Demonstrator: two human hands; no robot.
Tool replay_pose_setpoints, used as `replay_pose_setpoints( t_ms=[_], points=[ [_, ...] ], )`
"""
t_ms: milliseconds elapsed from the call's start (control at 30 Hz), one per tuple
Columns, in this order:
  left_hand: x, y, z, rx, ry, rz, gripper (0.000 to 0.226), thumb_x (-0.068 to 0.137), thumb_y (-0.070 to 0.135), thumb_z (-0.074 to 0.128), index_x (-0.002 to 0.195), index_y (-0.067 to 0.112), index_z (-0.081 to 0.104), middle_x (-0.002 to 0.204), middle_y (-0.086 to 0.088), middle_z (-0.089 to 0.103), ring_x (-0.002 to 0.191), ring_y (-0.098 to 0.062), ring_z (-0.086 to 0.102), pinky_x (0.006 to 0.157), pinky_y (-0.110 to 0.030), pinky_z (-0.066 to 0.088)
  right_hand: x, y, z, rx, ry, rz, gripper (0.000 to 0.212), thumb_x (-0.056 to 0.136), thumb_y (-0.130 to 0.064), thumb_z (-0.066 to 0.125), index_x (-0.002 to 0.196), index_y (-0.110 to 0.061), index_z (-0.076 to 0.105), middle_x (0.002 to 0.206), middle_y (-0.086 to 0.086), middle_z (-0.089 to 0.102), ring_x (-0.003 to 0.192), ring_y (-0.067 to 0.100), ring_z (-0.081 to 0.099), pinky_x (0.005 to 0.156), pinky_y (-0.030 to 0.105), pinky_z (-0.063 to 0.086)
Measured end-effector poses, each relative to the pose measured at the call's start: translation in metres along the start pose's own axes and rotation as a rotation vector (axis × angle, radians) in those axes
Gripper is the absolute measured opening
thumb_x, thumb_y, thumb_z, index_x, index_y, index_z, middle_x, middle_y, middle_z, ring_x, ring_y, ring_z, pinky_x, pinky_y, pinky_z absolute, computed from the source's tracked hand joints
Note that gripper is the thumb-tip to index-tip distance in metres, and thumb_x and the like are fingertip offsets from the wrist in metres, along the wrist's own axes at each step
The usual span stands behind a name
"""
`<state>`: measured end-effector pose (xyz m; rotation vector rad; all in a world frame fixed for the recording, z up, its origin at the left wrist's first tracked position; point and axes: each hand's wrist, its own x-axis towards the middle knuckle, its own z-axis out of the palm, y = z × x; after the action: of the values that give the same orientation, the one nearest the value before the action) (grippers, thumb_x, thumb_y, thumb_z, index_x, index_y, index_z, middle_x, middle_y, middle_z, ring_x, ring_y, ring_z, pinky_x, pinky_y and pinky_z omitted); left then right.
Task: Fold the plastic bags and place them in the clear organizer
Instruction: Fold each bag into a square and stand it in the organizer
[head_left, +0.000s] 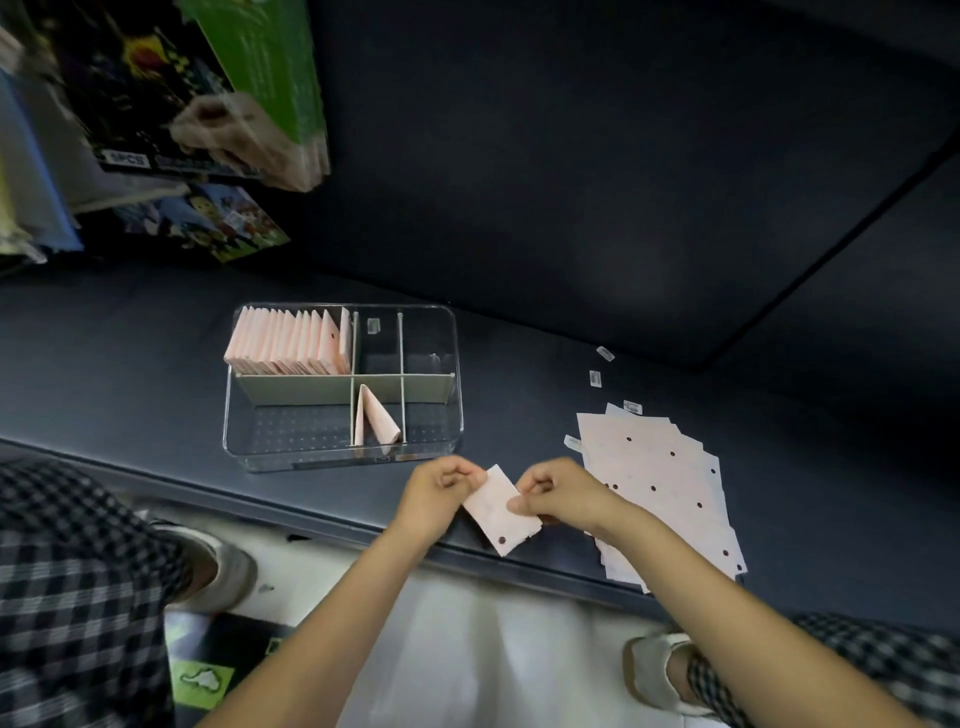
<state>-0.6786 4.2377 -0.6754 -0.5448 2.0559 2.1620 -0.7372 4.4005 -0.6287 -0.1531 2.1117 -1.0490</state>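
Colourful packages (171, 98) hang upper left; small white stickers (597, 376) lie on the dark shelf (571, 182).

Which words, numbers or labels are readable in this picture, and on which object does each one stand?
"5PCS": white label on the dark printed package at upper left.
Green printed package: text blurred, unreadable.
Colourful cartoon package: no readable text.
Small white barcode stickers on the dark table: too small to read.

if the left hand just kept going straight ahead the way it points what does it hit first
Probably the near wall of the clear organizer, just beyond the left hand, which pinches a folded bag; depth is unclear.
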Motion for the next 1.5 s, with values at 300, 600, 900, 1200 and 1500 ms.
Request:
replay_pose_setpoints(
  t_ms=[300, 600, 900, 1200, 1500],
  points=[
    [0.01, 0.022, -0.038, -0.078, 0.098, 0.107, 0.01, 0.086, -0.001, 0.063, 0.085, 0.008, 0.062, 0.068, -0.001, 0.061, 0.055, 0.005, 0.055, 0.057, -0.009, 0.043, 0.011, -0.029, 0.026, 0.112, 0.197, -0.081, 0.016, 0.082, -0.013, 0.07, 0.07, -0.013, 0.061, 0.061, 0.005, 0.066, 0.051, 0.009, 0.059, 0.051, 0.016, 0.046],
    [0.011, 0.022, -0.049, -0.159, 0.165, -0.041, 0.022, 0.089, 0.006, 0.063, 0.109, 0.006, 0.055, 0.074, -0.008, 0.068, 0.058, -0.011, 0.066, 0.056, -0.023, 0.053, 0.034, -0.053, 0.038, 0.085, 0.357, -0.125, 0.018, 0.082, -0.015, 0.07, 0.068, -0.012, 0.059, 0.058, 0.002, 0.066, 0.047, 0.008, 0.057, 0.05, 0.018, 0.043],
    [0.023, 0.008, -0.073, 1.166, 0.313, 0.083, 0.039, 0.098, 0.052, 0.023, 0.122, 0.039, 0.051, 0.115, -0.002, 0.043, 0.105, -0.023, 0.037, 0.09, -0.036, 0.032, 0.066, -0.085, 0.053, -0.149, 0.572, -0.251, 0.021, 0.079, -0.025, 0.071, 0.063, -0.024, 0.058, 0.058, -0.011, 0.059, 0.055, 0.001, 0.053, 0.051, 0.01, 0.038],
    [0.021, -0.003, -0.09, 1.127, 0.486, 0.046, 0.039, 0.099, 0.049, 0.026, 0.112, 0.03, 0.057, 0.113, 0.003, 0.042, 0.103, -0.02, 0.036, 0.087, -0.034, 0.028, 0.088, -0.105, 0.084, -0.517, 0.543, -0.276, 0.018, 0.082, -0.026, 0.061, 0.066, -0.023, 0.051, 0.064, -0.01, 0.057, 0.068, 0.017, 0.057, 0.058, 0.025, 0.037],
    [0.018, -0.012, -0.094, 0.885, 0.527, 0.118, 0.032, 0.101, 0.035, 0.034, 0.11, 0.023, 0.062, 0.119, 0.003, 0.058, 0.11, -0.019, 0.047, 0.093, -0.03, 0.024, 0.104, -0.11, 0.125, -0.598, 0.488, -0.113, 0.012, 0.086, -0.021, 0.052, 0.082, -0.018, 0.063, 0.093, 0.01, 0.069, 0.091, 0.033, 0.062, 0.067, 0.031, 0.044]
  ],
)
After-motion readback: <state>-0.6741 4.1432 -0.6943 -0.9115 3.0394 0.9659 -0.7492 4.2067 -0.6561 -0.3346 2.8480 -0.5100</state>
